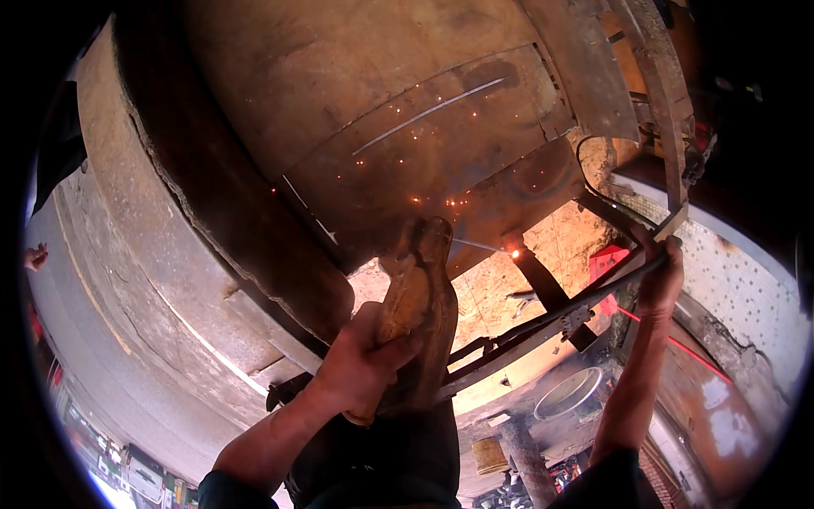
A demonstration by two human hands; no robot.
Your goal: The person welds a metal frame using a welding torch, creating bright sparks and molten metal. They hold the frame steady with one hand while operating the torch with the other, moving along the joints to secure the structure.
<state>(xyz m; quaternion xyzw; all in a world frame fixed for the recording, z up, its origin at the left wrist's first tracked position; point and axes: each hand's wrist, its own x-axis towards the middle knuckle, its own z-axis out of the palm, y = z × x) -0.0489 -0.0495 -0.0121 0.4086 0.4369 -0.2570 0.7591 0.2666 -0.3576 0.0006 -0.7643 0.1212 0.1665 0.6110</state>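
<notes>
My left hand (360,360) is closed round a long, worn brown piece (417,310), leather-like or wooden; its exact kind cannot be made out. From behind its upper end a thin welding rod (483,246) points right, and its tip glows orange against a dark metal strip (541,280). What holds the rod is hidden. My right hand (661,276), arm outstretched, grips the metal frame bar (585,304) near its right corner. Beyond both hands spreads a rusty brown sheet-metal panel (398,68), with orange sparks scattered over its lower part.
A curved metal body panel (161,220) rises along the left. Another person's hand (36,257) shows at the left edge. Below the frame are a round pale basin (568,393) and a yellowish bucket (489,455). A red object (606,261) and thin red rod (697,360) lie at right.
</notes>
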